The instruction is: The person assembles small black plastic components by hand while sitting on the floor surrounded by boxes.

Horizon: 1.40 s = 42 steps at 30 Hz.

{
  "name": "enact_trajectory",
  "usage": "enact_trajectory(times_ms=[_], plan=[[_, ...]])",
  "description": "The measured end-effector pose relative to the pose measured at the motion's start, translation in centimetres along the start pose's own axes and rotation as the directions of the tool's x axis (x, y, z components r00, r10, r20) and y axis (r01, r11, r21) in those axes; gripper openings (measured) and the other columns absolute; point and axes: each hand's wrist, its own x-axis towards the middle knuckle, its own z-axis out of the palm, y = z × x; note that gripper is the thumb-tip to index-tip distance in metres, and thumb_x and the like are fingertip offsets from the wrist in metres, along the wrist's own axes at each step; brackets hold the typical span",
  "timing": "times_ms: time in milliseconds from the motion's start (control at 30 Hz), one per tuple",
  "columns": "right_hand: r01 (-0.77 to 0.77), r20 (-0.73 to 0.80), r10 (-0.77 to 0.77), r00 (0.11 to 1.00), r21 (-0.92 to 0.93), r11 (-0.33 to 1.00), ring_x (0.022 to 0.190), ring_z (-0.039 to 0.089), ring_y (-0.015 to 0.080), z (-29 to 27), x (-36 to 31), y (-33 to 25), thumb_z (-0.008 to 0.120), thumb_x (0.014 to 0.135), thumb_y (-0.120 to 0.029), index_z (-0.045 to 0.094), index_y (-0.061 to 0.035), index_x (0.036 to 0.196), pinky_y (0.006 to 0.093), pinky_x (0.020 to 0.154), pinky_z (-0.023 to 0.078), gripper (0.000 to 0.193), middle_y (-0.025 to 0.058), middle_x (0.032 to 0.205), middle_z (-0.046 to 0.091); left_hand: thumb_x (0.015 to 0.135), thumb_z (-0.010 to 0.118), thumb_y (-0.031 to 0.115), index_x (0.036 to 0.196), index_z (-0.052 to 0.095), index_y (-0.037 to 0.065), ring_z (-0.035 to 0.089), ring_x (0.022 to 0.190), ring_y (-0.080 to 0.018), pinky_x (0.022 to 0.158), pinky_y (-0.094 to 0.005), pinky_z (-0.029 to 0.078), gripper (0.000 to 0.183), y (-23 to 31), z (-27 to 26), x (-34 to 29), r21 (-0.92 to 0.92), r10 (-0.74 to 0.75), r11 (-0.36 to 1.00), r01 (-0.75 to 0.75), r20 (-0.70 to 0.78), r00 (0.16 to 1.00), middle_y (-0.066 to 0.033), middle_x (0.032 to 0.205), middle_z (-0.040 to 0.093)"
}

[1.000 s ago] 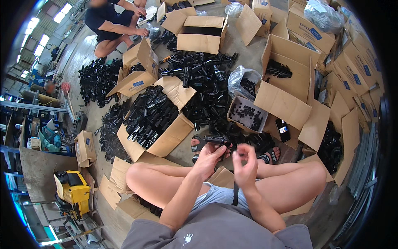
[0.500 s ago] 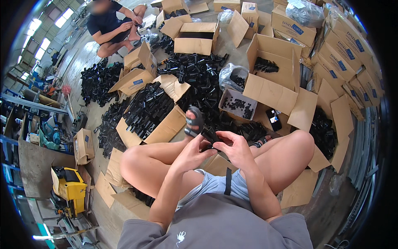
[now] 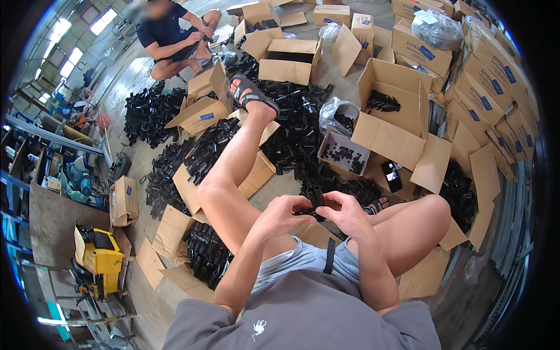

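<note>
Between my two hands, in front of my lap, is a black plastic part (image 3: 315,196), narrow and short; its exact kind I cannot make out. My left hand (image 3: 284,214) grips it from the left with thumb and fingers. From the other side my right hand (image 3: 344,213) pinches the same part. Just beyond lies a big heap of similar black parts (image 3: 297,134) on the floor. An open grey-lined box (image 3: 344,153) with small black pieces stands right of the heap. My left leg stretches forward, its sandal (image 3: 254,95) over the heap.
A phone (image 3: 391,176) lies by the right-hand cartons. Open cartons (image 3: 389,137) and stacked closed cartons (image 3: 484,96) fill the right side. Another person (image 3: 175,41) sits at the far left, both hands together. A yellow machine (image 3: 100,259) stands at the left.
My left leg has straightened out forward from its folded position, uncovering a carton of black parts beside it. Both hands keep hold of the black part, now more upright. The view has shifted slightly.
</note>
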Motion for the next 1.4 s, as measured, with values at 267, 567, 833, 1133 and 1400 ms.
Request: enact_trajectory(times_ms=[267,567,833,1133,1400], plan=[[-0.14,-0.026,0.148,0.989,0.192,0.971,0.098,0.068,0.014,-0.9,1.0,1.7,0.077,0.094,-0.02,0.066,0.0024,0.123,0.0306,0.08,0.056,0.039,0.0081,0.111,0.072,0.087,0.082,0.027,0.112,0.073,0.001,0.069,0.085,-0.0155,0.078,-0.0323,0.054,0.036,0.4,-1.9,4.2,0.161,-0.047,0.987,0.002,0.275,0.96,-0.0105,0.093,0.074],[-0.159,-0.045,0.163,0.986,0.09,0.983,0.088,0.064,0.0097,-1.1,5.3,0.7,0.073,0.096,-0.017,0.067,0.0041,0.117,0.0271,0.072,0.052,0.03,0.0045,0.101,0.071,0.082,0.083,0.022,0.111,0.074,0.002,0.071,0.079,-0.0222,0.073,-0.0355,0.054,0.036,-2.7,-3.8,8.3,0.117,0.074,0.987,-0.106,0.252,0.965,-0.0147,0.092,0.076],[-0.048,-0.084,0.072,0.994,0.259,0.965,0.091,0.065,0.0088,-0.6,9.8,1.4,0.074,0.097,-0.015,0.063,0.0063,0.124,0.0258,0.08,0.054,0.036,0.0063,0.105,0.071,0.088,0.082,0.018,0.115,0.073,-0.004,0.066,0.09,-0.0132,0.078,-0.0304,0.055,0.036,-4.1,-6.6,10.9,-0.135,0.006,0.991,0.017,0.169,0.986,-0.0103,0.1,0.075],[-0.082,-0.033,0.088,0.996,0.164,0.983,0.089,0.066,0.0101,-1.7,13.0,0.9,0.072,0.097,-0.015,0.066,0.0063,0.116,0.0284,0.079,0.055,0.029,0.0055,0.101,0.072,0.08,0.086,0.023,0.112,0.076,0.002,0.071,0.086,-0.0275,0.076,-0.0358,0.054,0.04,-2.9,-8.5,13.7,0.19,0.078,0.977,-0.102,0.127,0.989,-0.0164,0.098,0.075],[0.018,-0.239,0.093,0.966,0.423,0.906,0.092,0.067,0.0089,-0.7,17.0,3.0,0.068,0.1,-0.012,0.066,0.0041,0.117,0.0265,0.081,0.055,0.024,0.0065,0.106,0.074,0.09,0.077,0.002,0.147,0.05,0.003,0.065,0.107,-0.0128,0.095,-0.0282,0.053,0.063,-7.3,-5.1,16.8,-0.769,-0.223,0.638,-0.021,-0.211,0.952,-0.0111,0.125,0.069]])
